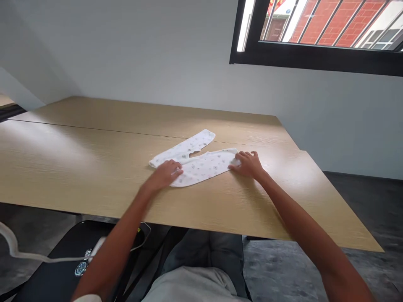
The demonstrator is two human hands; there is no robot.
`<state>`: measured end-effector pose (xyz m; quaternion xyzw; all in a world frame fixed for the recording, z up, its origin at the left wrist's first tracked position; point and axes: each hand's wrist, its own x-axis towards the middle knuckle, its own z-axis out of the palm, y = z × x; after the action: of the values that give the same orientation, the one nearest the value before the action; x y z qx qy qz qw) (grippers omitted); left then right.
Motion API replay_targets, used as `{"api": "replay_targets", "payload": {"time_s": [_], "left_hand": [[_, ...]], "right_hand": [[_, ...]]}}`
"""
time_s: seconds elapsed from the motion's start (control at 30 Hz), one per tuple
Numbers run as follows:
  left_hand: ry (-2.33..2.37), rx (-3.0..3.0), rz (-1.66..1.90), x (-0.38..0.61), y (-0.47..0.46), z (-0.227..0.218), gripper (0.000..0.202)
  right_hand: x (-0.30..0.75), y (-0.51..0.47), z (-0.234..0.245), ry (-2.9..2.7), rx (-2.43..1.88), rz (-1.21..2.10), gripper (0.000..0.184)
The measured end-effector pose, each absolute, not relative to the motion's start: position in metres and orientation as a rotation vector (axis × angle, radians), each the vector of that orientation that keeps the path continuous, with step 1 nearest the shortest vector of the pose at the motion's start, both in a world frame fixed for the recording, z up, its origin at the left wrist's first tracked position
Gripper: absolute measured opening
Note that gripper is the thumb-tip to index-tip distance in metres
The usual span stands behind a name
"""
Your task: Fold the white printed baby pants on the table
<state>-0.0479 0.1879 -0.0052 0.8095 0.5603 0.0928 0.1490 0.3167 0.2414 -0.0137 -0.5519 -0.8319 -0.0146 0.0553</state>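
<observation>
A pair of small white baby pants (204,167) with a tiny scattered print lies on the wooden table, its two legs spread apart in a V. My left hand (166,173) is at the waist end, fingers curled closed on the near edge of the fabric. At the cuff of the nearer leg, my right hand (248,163) pinches the cloth between thumb and fingers. The farther leg points away toward the wall, and neither hand touches its cuff.
The light wooden table (94,167) has a seam across it and a front edge close to my lap. Below it, a black chair (63,251) carries a wristwatch (82,265) and a white cable (47,258). A barred window (315,54) is behind.
</observation>
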Motion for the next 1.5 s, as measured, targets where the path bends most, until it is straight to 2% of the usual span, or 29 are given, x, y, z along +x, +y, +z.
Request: {"api": "replay_targets", "payload": {"time_s": [0.1, 0.17, 0.27, 0.33, 0.37, 0.43, 0.53, 0.63, 0.73, 0.97, 1.3, 1.4, 1.5], "left_hand": [[1.509, 2.311, 0.192, -0.079, 0.216, 0.007, 0.030], [1.407, 2.266, 0.050, -0.086, 0.221, 0.016, 0.034], [1.276, 2.149, -0.176, -0.085, 0.221, 0.027, 0.041], [1.330, 2.126, -0.147, -0.079, 0.224, 0.029, 0.044], [1.396, 2.142, -0.090, -0.075, 0.226, 0.027, 0.050], [1.539, 2.206, 0.014, -0.066, 0.232, 0.018, 0.073], [1.620, 2.274, 0.012, -0.059, 0.239, 0.001, 0.102], [1.593, 2.309, 0.035, -0.065, 0.241, -0.011, 0.108], [1.522, 2.333, 0.079, -0.075, 0.241, -0.018, 0.116], [1.335, 2.559, 0.079, -0.077, 0.246, -0.033, 0.112], [0.998, 2.711, 0.000, -0.040, 0.254, -0.037, 0.123], [1.099, 2.687, 0.010, -0.041, 0.259, -0.036, 0.124], [1.152, 2.677, 0.017, -0.049, 0.261, -0.032, 0.124]], "right_hand": [[0.310, 0.197, -0.005, -2.643, -1.598, -0.128, 0.053], [0.308, 0.172, 0.002, -2.702, -1.574, -0.071, 0.055], [0.311, 0.160, 0.011, -2.711, -1.564, 0.111, 0.048], [0.312, 0.174, 0.014, -2.629, -1.541, 0.201, 0.039], [0.311, 0.187, 0.013, -2.574, -1.517, 0.224, 0.035], [0.302, 0.220, 0.008, -2.494, -1.435, 0.247, 0.028], [0.277, 0.275, -0.007, -2.526, -1.323, 0.263, 0.040], [0.248, 0.317, -0.019, -2.630, -1.361, 0.249, 0.056], [0.233, 0.340, -0.026, -2.676, -1.433, 0.194, 0.061], [0.282, 0.301, -0.033, -2.635, -1.513, -0.080, 0.058], [0.348, 0.221, -0.030, -2.507, -1.650, -0.021, 0.063], [0.340, 0.213, -0.032, -2.447, -1.543, -0.114, 0.069], [0.325, 0.203, -0.030, -2.597, -1.337, -0.109, 0.067]]}}
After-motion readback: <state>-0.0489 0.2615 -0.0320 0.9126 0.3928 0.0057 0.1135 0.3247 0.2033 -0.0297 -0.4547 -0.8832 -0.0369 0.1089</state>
